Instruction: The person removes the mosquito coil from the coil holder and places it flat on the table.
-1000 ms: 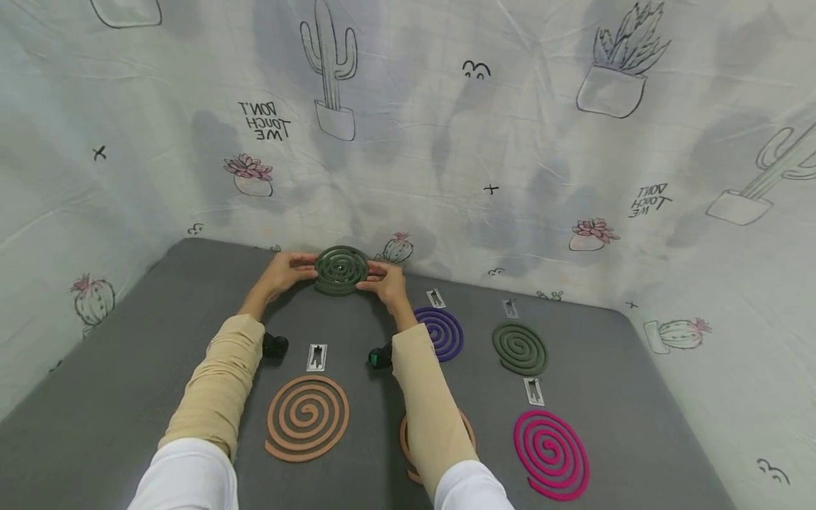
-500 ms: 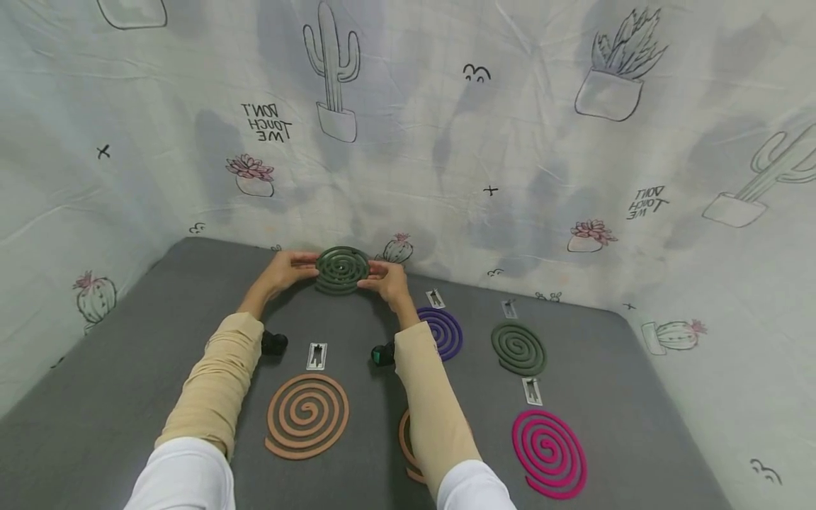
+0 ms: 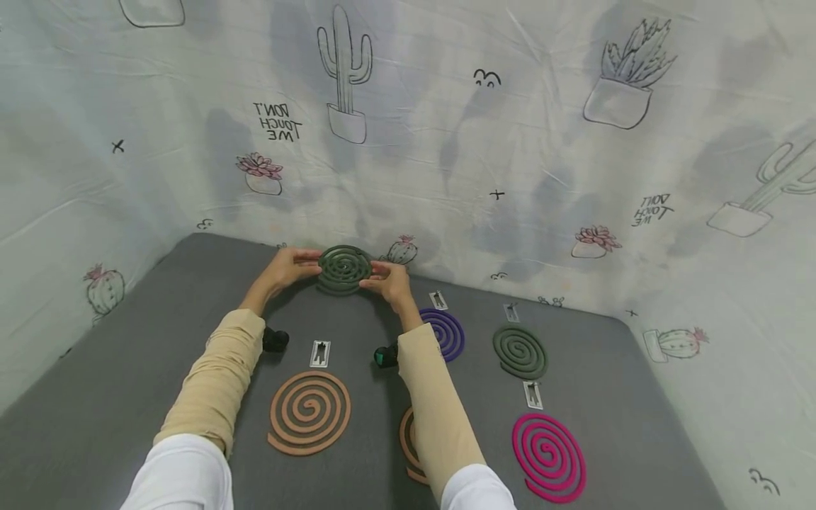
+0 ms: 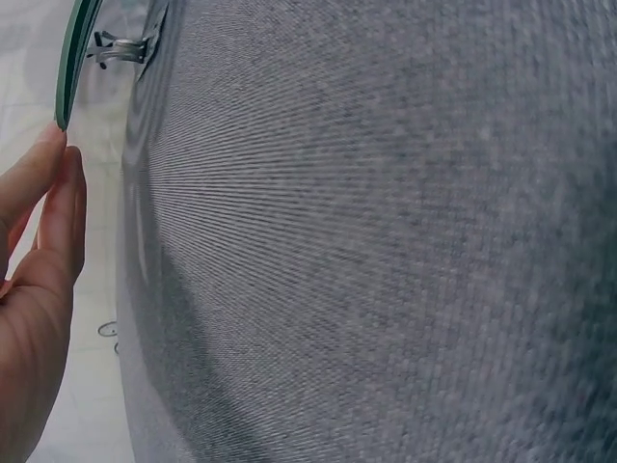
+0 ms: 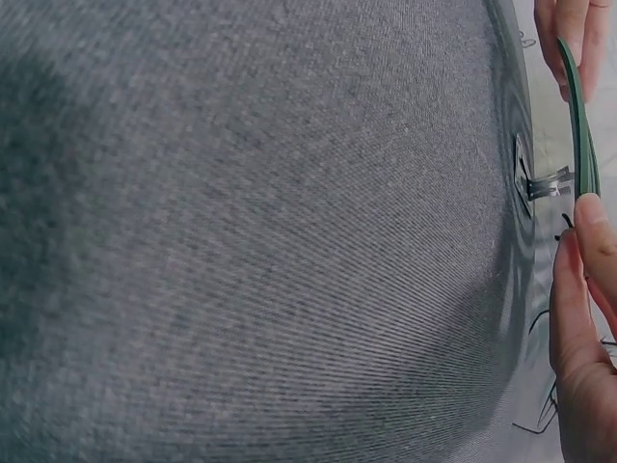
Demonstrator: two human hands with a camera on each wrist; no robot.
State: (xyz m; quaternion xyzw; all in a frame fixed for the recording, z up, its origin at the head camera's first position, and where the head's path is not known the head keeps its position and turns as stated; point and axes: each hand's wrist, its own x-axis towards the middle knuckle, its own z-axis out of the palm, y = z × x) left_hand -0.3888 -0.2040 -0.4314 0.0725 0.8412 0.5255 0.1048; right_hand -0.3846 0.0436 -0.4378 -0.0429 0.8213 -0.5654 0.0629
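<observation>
At the far side of the table, a dark green mosquito coil is held up off the surface between both hands. The left hand pinches its left edge with thumb and fingertips. On the opposite edge, the right hand pinches in the same way. Seen edge-on in the right wrist view, the coil is thin and slightly bowed. A small metal coil stand juts up from the table, close to the coil's middle; whether they touch I cannot tell.
Nearer lie a tan coil, a purple coil, another green coil, a pink coil and a second tan coil partly hidden by the right sleeve. Flat metal stands lie among them. A printed cloth hangs behind.
The head view has shifted slightly. Both hands keep their pinch on the green coil, in nearly the same place.
</observation>
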